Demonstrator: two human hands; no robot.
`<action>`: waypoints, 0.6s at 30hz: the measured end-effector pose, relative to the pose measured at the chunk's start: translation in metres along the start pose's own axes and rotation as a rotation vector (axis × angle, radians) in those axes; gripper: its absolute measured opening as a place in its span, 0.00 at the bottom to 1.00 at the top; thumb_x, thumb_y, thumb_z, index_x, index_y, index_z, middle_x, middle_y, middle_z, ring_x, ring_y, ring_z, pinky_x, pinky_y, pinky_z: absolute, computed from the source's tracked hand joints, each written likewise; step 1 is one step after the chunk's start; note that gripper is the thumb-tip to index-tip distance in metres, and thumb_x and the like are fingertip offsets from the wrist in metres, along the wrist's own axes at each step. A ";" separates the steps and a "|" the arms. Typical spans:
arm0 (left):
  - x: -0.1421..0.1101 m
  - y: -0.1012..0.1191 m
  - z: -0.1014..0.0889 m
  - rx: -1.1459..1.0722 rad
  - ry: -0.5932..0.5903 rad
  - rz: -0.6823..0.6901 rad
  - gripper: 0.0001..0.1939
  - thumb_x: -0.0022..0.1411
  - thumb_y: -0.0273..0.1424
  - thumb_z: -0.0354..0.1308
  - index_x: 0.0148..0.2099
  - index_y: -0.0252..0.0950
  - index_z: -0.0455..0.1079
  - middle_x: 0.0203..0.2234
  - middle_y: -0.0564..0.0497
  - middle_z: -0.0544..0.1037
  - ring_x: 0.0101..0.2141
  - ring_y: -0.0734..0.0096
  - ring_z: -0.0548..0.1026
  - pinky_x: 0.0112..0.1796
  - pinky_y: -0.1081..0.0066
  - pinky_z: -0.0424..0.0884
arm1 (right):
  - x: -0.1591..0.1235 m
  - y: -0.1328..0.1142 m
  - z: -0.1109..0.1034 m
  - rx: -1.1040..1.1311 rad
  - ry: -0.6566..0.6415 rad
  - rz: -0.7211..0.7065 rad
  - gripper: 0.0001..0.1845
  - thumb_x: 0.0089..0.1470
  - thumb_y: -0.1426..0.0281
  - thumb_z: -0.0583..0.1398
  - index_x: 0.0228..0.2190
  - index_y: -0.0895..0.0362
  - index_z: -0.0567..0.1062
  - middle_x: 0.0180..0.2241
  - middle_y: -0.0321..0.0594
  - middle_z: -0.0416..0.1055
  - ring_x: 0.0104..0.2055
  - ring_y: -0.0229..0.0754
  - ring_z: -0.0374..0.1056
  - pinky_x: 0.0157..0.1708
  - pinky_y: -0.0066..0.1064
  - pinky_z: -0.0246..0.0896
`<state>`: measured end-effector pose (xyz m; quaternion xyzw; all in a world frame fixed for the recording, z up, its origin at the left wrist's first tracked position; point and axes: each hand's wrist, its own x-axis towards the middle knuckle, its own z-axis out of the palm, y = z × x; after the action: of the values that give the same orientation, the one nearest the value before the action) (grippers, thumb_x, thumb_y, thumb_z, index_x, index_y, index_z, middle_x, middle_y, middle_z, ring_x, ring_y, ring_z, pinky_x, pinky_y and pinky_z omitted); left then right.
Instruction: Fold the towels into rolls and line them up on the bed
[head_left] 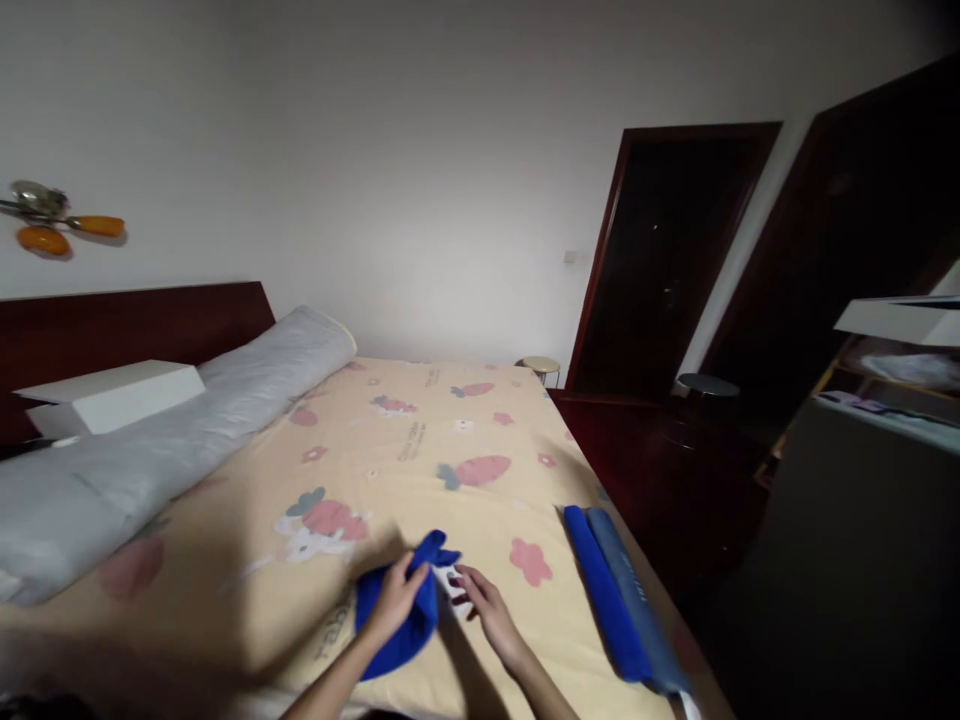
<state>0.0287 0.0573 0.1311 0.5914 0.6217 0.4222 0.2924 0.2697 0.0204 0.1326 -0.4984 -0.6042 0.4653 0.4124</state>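
Note:
My left hand (400, 597) is closed on a bright blue cloth (397, 650), gripping it near its upper edge. Part of the cloth hangs in a loose fold below the fingers, and a bunched end sticks up above them. Just to the right, my right hand (484, 600) has its fingers curved and apart. They are over a white patch (450, 588) with dark marks beside the cloth; I cannot tell whether this is a tag or part of the sheet's print. Both hands are low over the bed's patterned sheet (420, 480).
Along the bed's right edge lie a blue cloth roll (607, 600) and a grey-blue roll (637, 605). A long grey bundle (247, 390) and a white box (120, 395) lie by the headboard (135, 320). Stools (541, 365) stand beyond; a dark cabinet (862, 520) is at right.

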 end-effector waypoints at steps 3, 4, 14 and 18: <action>-0.029 0.037 0.050 -0.169 -0.157 0.063 0.26 0.56 0.52 0.53 0.45 0.37 0.75 0.43 0.44 0.82 0.47 0.56 0.77 0.50 0.63 0.70 | 0.002 -0.027 0.027 0.033 0.087 -0.044 0.39 0.50 0.37 0.48 0.46 0.54 0.73 0.43 0.46 0.77 0.43 0.51 0.73 0.38 0.42 0.69; -0.035 0.047 0.058 -0.220 -0.187 0.079 0.28 0.56 0.54 0.52 0.46 0.37 0.75 0.43 0.43 0.81 0.47 0.55 0.77 0.50 0.63 0.70 | 0.000 -0.033 0.028 0.035 0.129 -0.065 0.38 0.49 0.37 0.50 0.45 0.53 0.73 0.44 0.46 0.76 0.45 0.51 0.72 0.43 0.43 0.67; -0.045 0.126 0.027 -0.543 -0.216 0.180 0.23 0.55 0.51 0.60 0.36 0.33 0.74 0.29 0.50 0.80 0.33 0.67 0.75 0.38 0.68 0.71 | -0.034 -0.098 -0.042 -0.059 0.323 -0.307 0.19 0.47 0.50 0.60 0.28 0.54 0.71 0.26 0.38 0.73 0.29 0.43 0.66 0.32 0.35 0.64; -0.036 0.141 -0.001 -0.639 -0.110 0.121 0.22 0.46 0.48 0.67 0.33 0.34 0.72 0.21 0.54 0.76 0.23 0.71 0.72 0.26 0.72 0.66 | -0.039 -0.127 -0.063 -0.142 0.390 -0.376 0.15 0.49 0.56 0.59 0.29 0.55 0.73 0.28 0.41 0.73 0.31 0.44 0.67 0.34 0.36 0.63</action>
<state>0.1014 0.0139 0.2497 0.5273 0.4048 0.5801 0.4708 0.3087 -0.0177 0.2691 -0.4854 -0.6263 0.2323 0.5641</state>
